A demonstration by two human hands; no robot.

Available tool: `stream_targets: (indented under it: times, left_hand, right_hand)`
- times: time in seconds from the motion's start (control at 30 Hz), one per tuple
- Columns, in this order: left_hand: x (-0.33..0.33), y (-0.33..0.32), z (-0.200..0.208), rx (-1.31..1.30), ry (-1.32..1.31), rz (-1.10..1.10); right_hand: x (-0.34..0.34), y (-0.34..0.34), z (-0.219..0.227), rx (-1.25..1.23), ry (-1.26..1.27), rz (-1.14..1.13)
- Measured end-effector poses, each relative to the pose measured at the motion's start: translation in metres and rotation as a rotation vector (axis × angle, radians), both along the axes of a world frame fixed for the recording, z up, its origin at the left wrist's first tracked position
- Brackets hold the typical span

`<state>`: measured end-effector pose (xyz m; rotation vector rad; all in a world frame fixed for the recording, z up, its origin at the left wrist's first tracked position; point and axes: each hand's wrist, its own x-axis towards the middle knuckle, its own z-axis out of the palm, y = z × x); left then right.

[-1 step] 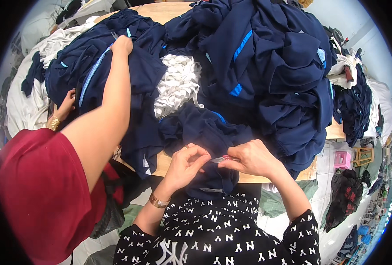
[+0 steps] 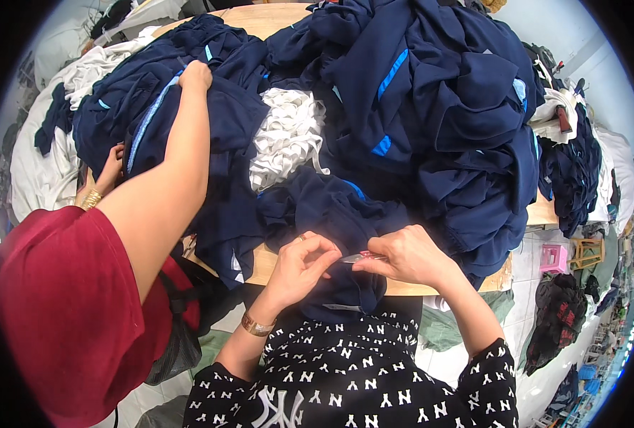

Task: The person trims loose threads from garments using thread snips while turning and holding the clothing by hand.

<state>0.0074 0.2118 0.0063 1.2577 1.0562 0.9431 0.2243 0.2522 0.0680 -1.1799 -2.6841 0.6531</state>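
Close to the table's front edge, my right hand (image 2: 411, 258) is closed around small thread snips (image 2: 352, 258) with a red patterned handle and pale metal blades. The blades point left, at the fingertips of my left hand (image 2: 299, 265). That hand is pinched, thumb against fingers; whatever lies between its tips is too small to make out. Beneath both hands a navy garment (image 2: 349, 289) hangs over the edge toward my lap, a pale strip along its lower part. Much of it is hidden by my hands.
Navy garments with blue trim (image 2: 467, 93) are heaped on the wooden table (image 2: 260, 21). A pile of white strips (image 2: 288, 135) lies mid-table. At left, a co-worker in a red top (image 2: 67, 307) reaches over navy cloth. A pink stool (image 2: 554, 258) stands right.
The co-worker's reaching hand and arm have shifted slightly, and the co-worker's other hand has moved a little. My own hands and the snips stay in place.
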Motion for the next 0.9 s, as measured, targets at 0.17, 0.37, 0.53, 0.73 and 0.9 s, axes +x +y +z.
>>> stream_targets:
  times: [0.17,0.37,0.53,0.73,0.9]
  left_hand:
    - [0.001,0.0,0.002,0.016,0.011,-0.007]
    - [0.001,0.001,0.006,0.021,0.015,-0.004]
    - [0.001,0.001,0.005,0.038,0.035,-0.011]
    - [0.001,0.001,0.005,0.055,0.039,-0.001]
    - [-0.002,0.001,0.001,0.031,0.025,0.055]
  right_hand:
    - [0.001,0.003,0.002,0.042,-0.016,0.044]
    - [0.003,0.005,-0.002,0.031,0.009,0.054]
    - [0.002,0.007,-0.002,0.019,-0.004,0.077]
    - [0.001,0.009,0.002,-0.015,-0.042,0.108]
    - [0.012,0.013,-0.011,-0.116,0.2,-0.061]
